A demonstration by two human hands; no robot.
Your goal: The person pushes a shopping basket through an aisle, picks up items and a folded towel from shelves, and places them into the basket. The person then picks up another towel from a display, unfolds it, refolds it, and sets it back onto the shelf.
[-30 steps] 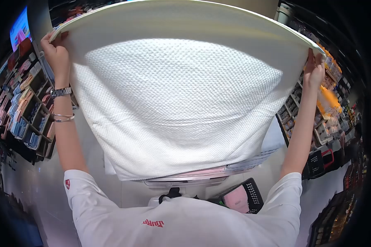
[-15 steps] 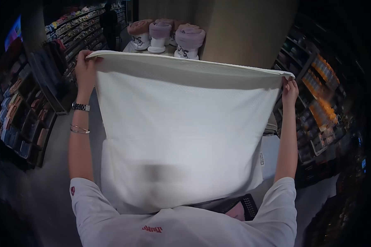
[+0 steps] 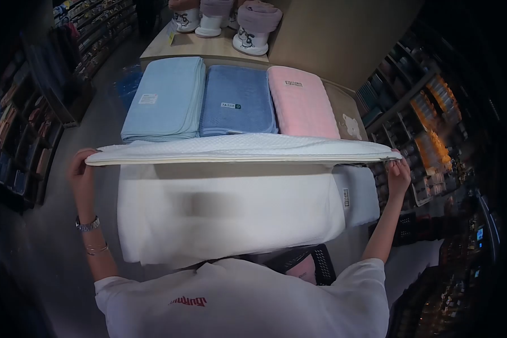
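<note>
Between both hands (image 3: 241, 163), white towel (image 3: 248, 150), stretched wide

Labels and lettering, by place in the frame. Upper centre: on the dark blue towel (image 3: 239, 121), a white label (image 3: 228, 105) reads "7A", followed by characters too small to read (a small dark green mark closes the row). Upper left of centre: the white sticker (image 3: 147, 98) on the light blue towel (image 3: 172, 107) is illegible. Upper right of centre: the pink towel (image 3: 310, 112) bears a printed label (image 3: 293, 83), not legible. Right of centre: the upright label (image 3: 346, 197) on the pale grey-blue towel (image 3: 364, 194) cannot be read. Lower centre: red lettering (image 3: 187, 301) on the white shirt (image 3: 253, 298) (it appears upside down) is too stylised to tell.
</note>
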